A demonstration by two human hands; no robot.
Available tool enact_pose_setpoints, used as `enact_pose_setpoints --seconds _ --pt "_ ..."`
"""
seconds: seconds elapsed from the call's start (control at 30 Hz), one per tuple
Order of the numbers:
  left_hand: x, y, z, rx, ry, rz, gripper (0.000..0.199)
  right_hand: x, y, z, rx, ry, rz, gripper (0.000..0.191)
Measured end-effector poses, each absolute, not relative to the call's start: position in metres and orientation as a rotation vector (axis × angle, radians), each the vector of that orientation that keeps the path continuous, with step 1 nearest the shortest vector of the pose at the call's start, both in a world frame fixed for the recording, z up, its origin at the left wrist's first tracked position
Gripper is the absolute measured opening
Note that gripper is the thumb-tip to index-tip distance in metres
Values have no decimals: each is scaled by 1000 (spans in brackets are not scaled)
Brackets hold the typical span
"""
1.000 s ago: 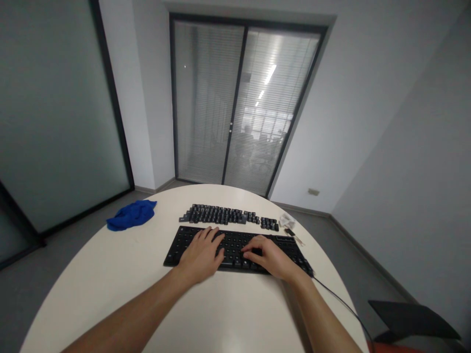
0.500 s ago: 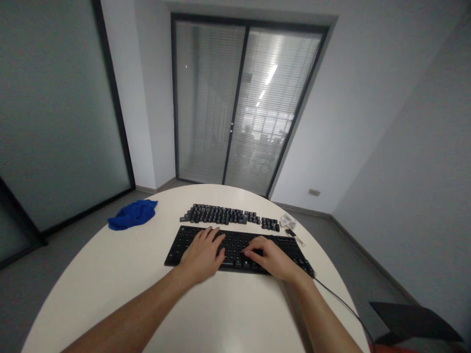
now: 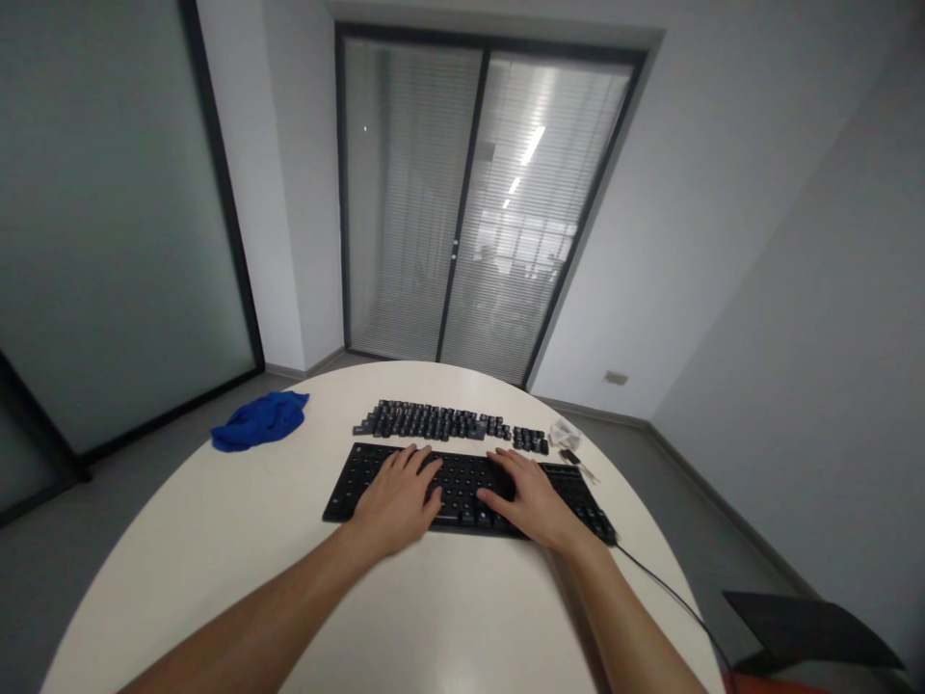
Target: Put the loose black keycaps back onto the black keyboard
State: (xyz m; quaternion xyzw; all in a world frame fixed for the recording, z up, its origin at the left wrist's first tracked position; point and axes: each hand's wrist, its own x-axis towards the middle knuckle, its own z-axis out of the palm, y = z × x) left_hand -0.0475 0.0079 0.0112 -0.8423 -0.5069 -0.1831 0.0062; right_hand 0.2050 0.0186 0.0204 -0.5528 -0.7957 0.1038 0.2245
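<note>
A black keyboard (image 3: 462, 482) lies across the table, with most of its keycaps off and a few in place along the front row and at the right end. My left hand (image 3: 399, 496) rests on its left half, fingers spread and holding nothing. Over its right half is my right hand (image 3: 526, 493), thumb and fingers apart with nothing visible between them. Loose black keycaps (image 3: 426, 421) stand in rows just behind the keyboard. A smaller group of keycaps (image 3: 531, 440) sits to their right. Both hands hide parts of the keyboard.
The round white table (image 3: 426, 617) carries a crumpled blue cloth (image 3: 261, 422) at the left. Near the right edge lie a clear plastic piece (image 3: 566, 433) and a small dark tool (image 3: 570, 457). A cable (image 3: 661, 584) runs off right, toward a dark chair (image 3: 809, 628).
My right hand's fingers have opened from a pinch and stretched forward over the keyboard. My left hand has stayed in place.
</note>
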Motion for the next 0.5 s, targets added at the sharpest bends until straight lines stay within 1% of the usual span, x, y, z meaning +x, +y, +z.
enact_pose_setpoints --seconds 0.07,0.13,0.33,0.5 --pt "-48 8 11 -2636 -1579 -569 48 207 19 18 -1622 -2197 276 76" --pt "-48 9 10 -2635 -1575 -570 48 208 19 17 -1662 -2198 277 79" --pt "-48 9 10 -2642 -1580 -572 47 207 21 17 -1675 -2189 295 82" --pt "-47 9 10 -2641 -1586 -575 48 208 24 16 -1682 -2186 284 79"
